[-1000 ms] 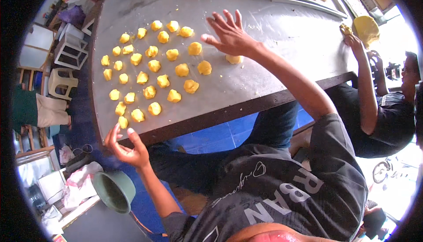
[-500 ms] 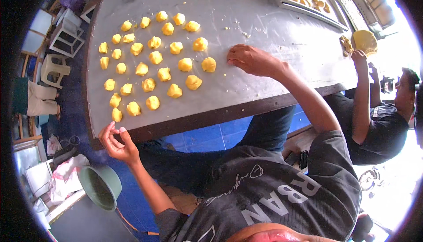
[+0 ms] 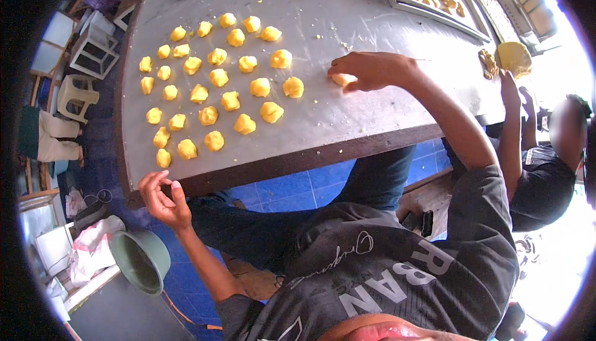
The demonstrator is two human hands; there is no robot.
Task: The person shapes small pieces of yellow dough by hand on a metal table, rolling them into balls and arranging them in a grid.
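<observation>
Rows of rough yellow dough balls lie spaced out on the grey tabletop. To the right of them, my right hand is cupped palm down on the table. A pale rounded lump, seemingly a dough ball, peeks out between its curled fingers and thumb; the hand hides most of it. Off the near left corner of the table hovers my left hand, palm up. Its fingers are loosely bent and apart from the thumb, with nothing in them. The closest dough ball sits just beyond its fingertips.
At the far right stands a tray of shaped dough pieces. A co-worker sits on the right, hands near a large yellow dough mass. Crumbs dot the tabletop. A green basin is at the lower left, and a plastic stool stands left of the table.
My right hand has shifted slightly right and farther from me, and the pale lump now shows under it. My left hand stays nearly still. The co-worker's hands have moved slightly.
</observation>
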